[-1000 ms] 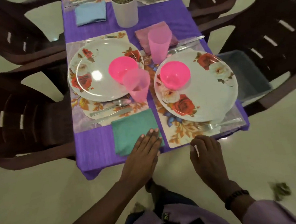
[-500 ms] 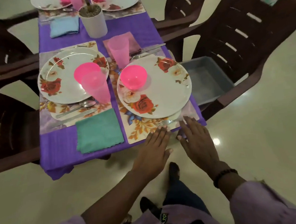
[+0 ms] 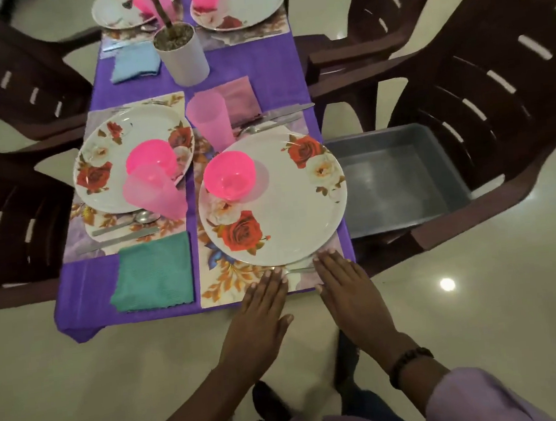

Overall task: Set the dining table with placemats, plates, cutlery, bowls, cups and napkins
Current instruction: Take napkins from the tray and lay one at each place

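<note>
A purple-clothed table (image 3: 83, 280) carries floral placemats. On the near right placemat (image 3: 229, 283) lies a rose-patterned plate (image 3: 290, 216) with a pink bowl (image 3: 229, 176) on it. My left hand (image 3: 259, 310) and my right hand (image 3: 345, 288) lie flat, fingers straight, at this placemat's near edge, fingertips by the plate's rim and a fork (image 3: 299, 269) between them. The left setting has a plate (image 3: 118, 154), pink bowl (image 3: 152, 156), pink cup (image 3: 153, 195), spoon (image 3: 141, 218), knife (image 3: 119, 239) and teal napkin (image 3: 153, 273).
A second pink cup (image 3: 208, 117) stands by a pink napkin (image 3: 238, 97) and cutlery (image 3: 274, 119). A white plant pot (image 3: 183, 56) and blue napkin (image 3: 135, 61) sit mid-table; two more settings lie beyond. Dark chairs surround the table; a grey tub (image 3: 399, 178) rests on the right chair.
My left hand left the teal napkin and moved right to the near placemat. My right hand rose from below the table edge onto the same placemat by the fork.
</note>
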